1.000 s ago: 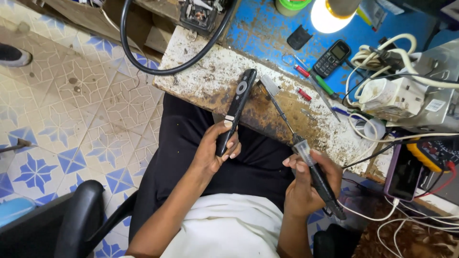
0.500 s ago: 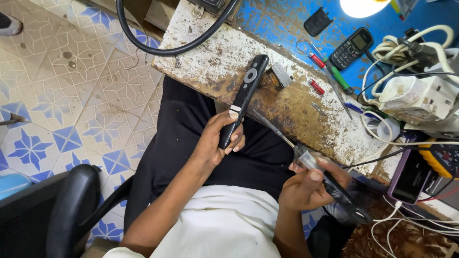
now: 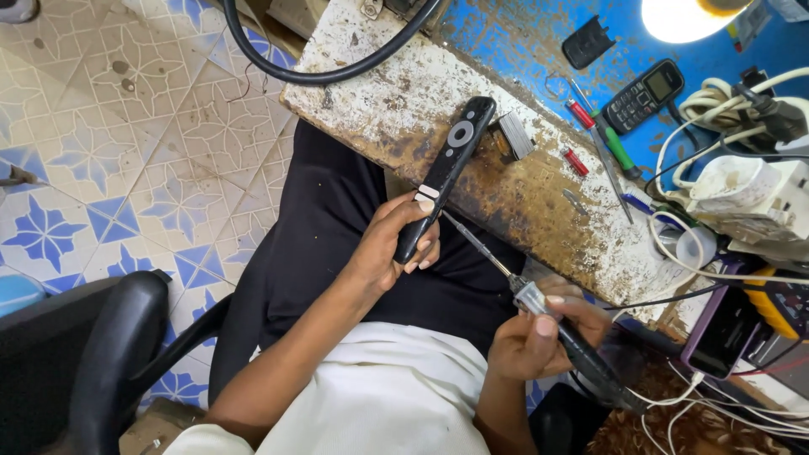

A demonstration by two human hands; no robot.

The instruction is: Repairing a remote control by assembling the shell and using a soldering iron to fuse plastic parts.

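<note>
Left hand (image 3: 389,244) wrapped around the lower end of a slim black remote control (image 3: 447,173), fingers curled over its edge. The remote stands tilted, its upper end with the round button ring over the near edge of the bench (image 3: 379,109), its lower end above the lap.

Right hand (image 3: 539,337) closed around the dark handle of a screwdriver (image 3: 506,274). The thin metal shaft runs up and left; the tip meets the remote just below the white strip near the left fingers.

Bench top worn, stained brown and white in front, blue behind. On it: a small grey ridged block (image 3: 514,135) just beside the remote's top, a red-handled tool (image 3: 576,162), a green-handled one (image 3: 620,152), a black keypad phone (image 3: 645,94), a black plastic cover (image 3: 587,42). A white power strip (image 3: 750,190) with coiled white cables at right. A thick black cable (image 3: 320,72) loops over the bench's left corner.

No open containers with contents can be made out.
</note>
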